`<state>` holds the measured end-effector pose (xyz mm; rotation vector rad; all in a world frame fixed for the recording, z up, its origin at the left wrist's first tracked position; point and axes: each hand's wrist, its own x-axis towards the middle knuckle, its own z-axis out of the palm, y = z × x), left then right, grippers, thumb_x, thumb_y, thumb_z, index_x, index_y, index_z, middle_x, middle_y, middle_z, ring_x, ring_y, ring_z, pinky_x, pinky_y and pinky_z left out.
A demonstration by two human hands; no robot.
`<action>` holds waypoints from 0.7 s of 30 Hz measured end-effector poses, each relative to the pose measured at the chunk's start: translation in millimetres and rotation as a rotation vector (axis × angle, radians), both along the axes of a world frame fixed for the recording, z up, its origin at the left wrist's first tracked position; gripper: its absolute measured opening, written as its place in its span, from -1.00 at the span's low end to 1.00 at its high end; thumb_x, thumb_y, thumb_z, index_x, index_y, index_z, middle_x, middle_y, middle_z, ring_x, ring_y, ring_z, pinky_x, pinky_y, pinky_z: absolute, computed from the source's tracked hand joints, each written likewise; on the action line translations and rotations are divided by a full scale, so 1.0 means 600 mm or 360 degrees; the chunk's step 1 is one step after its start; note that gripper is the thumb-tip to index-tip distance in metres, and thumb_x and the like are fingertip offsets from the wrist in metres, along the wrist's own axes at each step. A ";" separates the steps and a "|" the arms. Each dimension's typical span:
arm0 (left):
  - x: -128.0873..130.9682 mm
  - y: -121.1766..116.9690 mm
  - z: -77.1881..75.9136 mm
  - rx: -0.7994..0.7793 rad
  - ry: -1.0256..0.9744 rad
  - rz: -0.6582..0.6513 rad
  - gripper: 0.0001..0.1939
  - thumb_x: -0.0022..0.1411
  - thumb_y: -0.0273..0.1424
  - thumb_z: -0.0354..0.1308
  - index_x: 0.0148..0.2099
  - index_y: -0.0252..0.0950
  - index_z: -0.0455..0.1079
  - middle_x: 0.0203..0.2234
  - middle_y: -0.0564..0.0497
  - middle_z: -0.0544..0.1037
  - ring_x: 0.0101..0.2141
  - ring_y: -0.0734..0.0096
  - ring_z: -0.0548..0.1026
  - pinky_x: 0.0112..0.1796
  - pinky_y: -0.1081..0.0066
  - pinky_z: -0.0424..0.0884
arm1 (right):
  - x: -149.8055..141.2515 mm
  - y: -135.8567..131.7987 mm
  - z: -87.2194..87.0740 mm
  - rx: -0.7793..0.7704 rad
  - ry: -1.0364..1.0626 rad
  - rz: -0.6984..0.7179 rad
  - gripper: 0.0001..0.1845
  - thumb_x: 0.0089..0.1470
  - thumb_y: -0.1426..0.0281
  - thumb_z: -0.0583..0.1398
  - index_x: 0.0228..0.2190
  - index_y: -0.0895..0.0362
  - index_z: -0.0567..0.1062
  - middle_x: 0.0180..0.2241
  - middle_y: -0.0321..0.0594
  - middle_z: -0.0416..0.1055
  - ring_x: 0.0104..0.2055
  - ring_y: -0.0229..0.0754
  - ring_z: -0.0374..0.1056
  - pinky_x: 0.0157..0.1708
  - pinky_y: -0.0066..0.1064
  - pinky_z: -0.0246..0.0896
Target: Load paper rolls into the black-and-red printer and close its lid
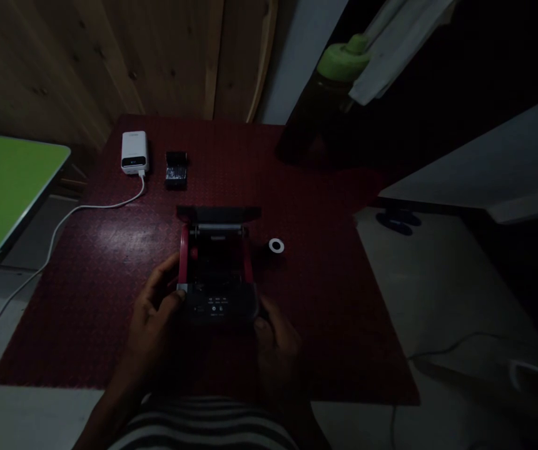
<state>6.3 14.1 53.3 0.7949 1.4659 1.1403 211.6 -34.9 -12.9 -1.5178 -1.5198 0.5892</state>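
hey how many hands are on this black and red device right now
2: the left hand at the device's left side, and the right hand at its right front corner. No others show.

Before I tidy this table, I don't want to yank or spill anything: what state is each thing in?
Black-and-red device: lid raised, inside exposed.
Left hand: holding the device's left side.
Right hand: holding its front right corner.
White power bank: cable plugged in.
Black shiny item: lying apart from the device.
Green-capped bottle: cap on; spout unclear.
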 end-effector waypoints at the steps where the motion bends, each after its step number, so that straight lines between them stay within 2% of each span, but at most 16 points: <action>1: -0.001 -0.002 -0.003 0.0024 0.0002 -0.0016 -0.36 0.33 -0.19 0.32 0.41 -0.15 0.49 0.29 -0.13 0.62 0.26 -0.08 0.58 0.11 0.15 0.59 | 0.004 0.001 0.002 0.0016 -0.0028 0.0009 -0.59 0.55 0.25 0.09 0.25 0.04 0.56 0.13 -0.09 0.71 0.10 -0.01 0.69 0.03 -0.23 0.66; 4: -0.008 -0.009 -0.020 0.0144 0.0002 -0.0084 -0.37 0.43 -0.13 0.28 0.46 -0.12 0.44 0.33 -0.12 0.58 0.29 -0.08 0.55 0.15 0.13 0.56 | 0.025 0.014 0.020 0.0119 -0.0145 0.0084 -0.62 0.53 0.32 0.11 0.23 0.04 0.58 0.10 -0.12 0.72 0.07 -0.04 0.71 -0.01 -0.27 0.67; 8: -0.019 -0.018 -0.055 0.0431 0.0184 -0.0161 -0.40 0.50 -0.09 0.23 0.48 -0.11 0.41 0.39 -0.11 0.51 0.36 -0.07 0.46 0.32 0.05 0.41 | 0.041 0.068 0.070 0.0418 -0.0344 0.0140 -0.67 0.47 0.49 0.20 0.13 0.01 0.64 0.04 -0.16 0.74 0.05 -0.09 0.70 0.09 -0.24 0.63; 10: -0.023 -0.020 -0.074 0.0605 0.0292 -0.0220 -0.39 0.54 -0.08 0.20 0.53 -0.07 0.35 0.43 -0.09 0.46 0.40 -0.06 0.40 0.39 0.01 0.31 | 0.031 0.108 0.097 0.0586 -0.0445 0.0335 -0.66 0.45 0.56 0.21 0.10 0.03 0.66 0.02 -0.14 0.75 0.05 -0.09 0.69 0.12 -0.20 0.61; 12: -0.025 -0.020 -0.091 0.0772 0.0361 -0.0282 -0.36 0.55 -0.08 0.17 0.57 -0.01 0.27 0.47 -0.08 0.40 0.43 -0.07 0.36 0.41 -0.03 0.27 | 0.009 0.147 0.120 0.0587 -0.0632 0.0624 -0.65 0.45 0.59 0.19 0.10 0.09 0.67 0.03 -0.07 0.74 0.05 -0.04 0.68 0.11 -0.15 0.61; 14: -0.026 -0.020 -0.102 0.0875 0.0406 -0.0318 -0.33 0.56 -0.07 0.16 0.60 0.03 0.20 0.50 -0.08 0.34 0.45 -0.08 0.32 0.41 -0.04 0.26 | -0.020 0.180 0.140 0.0337 -0.0921 0.0867 -0.65 0.43 0.61 0.19 0.11 0.15 0.66 0.04 0.00 0.73 0.06 0.04 0.66 0.10 -0.08 0.60; 16: -0.026 -0.019 -0.108 0.0907 0.0425 -0.0327 -0.33 0.57 -0.07 0.15 0.61 0.05 0.17 0.52 -0.08 0.31 0.46 -0.09 0.31 0.41 -0.06 0.26 | -0.048 0.204 0.159 -0.0043 -0.1222 0.1010 -0.63 0.41 0.62 0.21 0.15 0.19 0.63 0.04 0.04 0.71 0.06 0.11 0.65 0.10 -0.03 0.58; 18: -0.026 -0.018 -0.110 0.0904 0.0420 -0.0337 -0.31 0.57 -0.06 0.15 0.62 0.05 0.16 0.51 -0.10 0.30 0.46 -0.11 0.30 0.41 -0.08 0.26 | -0.070 0.221 0.175 -0.0365 -0.1429 0.1095 -0.61 0.40 0.63 0.20 0.16 0.19 0.60 0.02 0.04 0.70 0.05 0.13 0.65 0.07 -0.06 0.56; 21: -0.024 -0.018 -0.108 0.0890 0.0394 -0.0342 -0.30 0.56 -0.06 0.15 0.62 0.03 0.15 0.50 -0.13 0.31 0.45 -0.12 0.30 0.41 -0.10 0.26 | -0.088 0.238 0.191 -0.0630 -0.1562 0.1165 -0.60 0.42 0.65 0.12 0.14 0.18 0.58 -0.03 0.02 0.70 0.01 0.07 0.67 -0.01 -0.19 0.53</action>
